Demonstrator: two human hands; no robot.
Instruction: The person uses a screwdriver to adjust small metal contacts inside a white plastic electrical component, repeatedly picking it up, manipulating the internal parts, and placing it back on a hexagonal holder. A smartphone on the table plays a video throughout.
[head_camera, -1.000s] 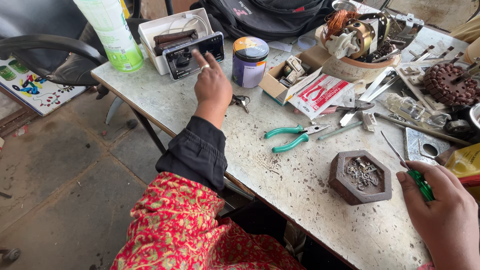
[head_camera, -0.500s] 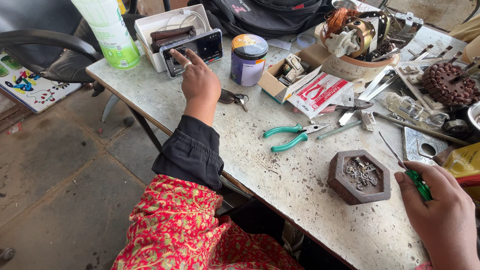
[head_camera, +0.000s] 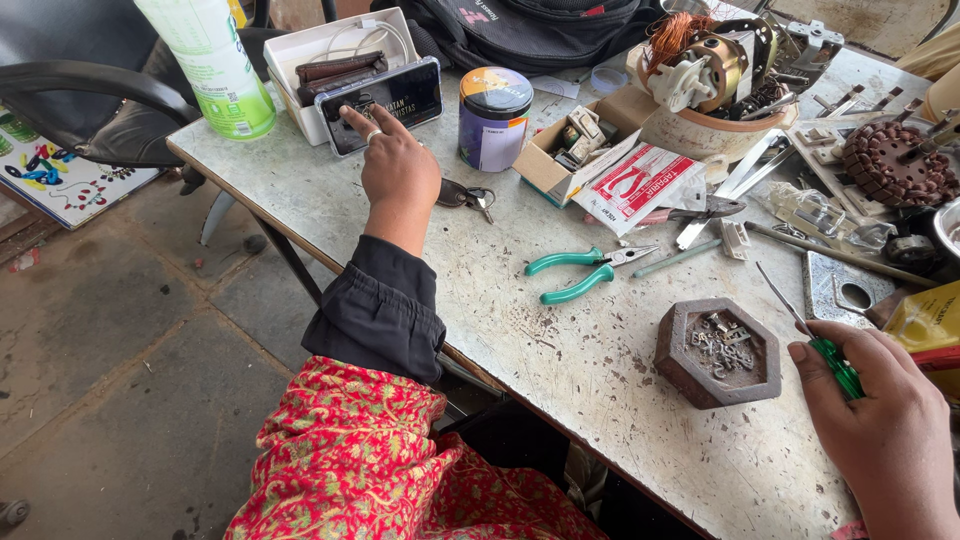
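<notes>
On the cluttered worktable (head_camera: 600, 400), the left hand (head_camera: 397, 165) fingers a phone (head_camera: 385, 100) beside a tin (head_camera: 494, 117), its grip released, while the right hand (head_camera: 885, 430) clasps a green screwdriver (head_camera: 830, 355).

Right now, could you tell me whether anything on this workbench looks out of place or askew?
The phone leans tilted against the white box near the table edge, touched by the left hand. A bunch of keys lies among the tools.
</notes>
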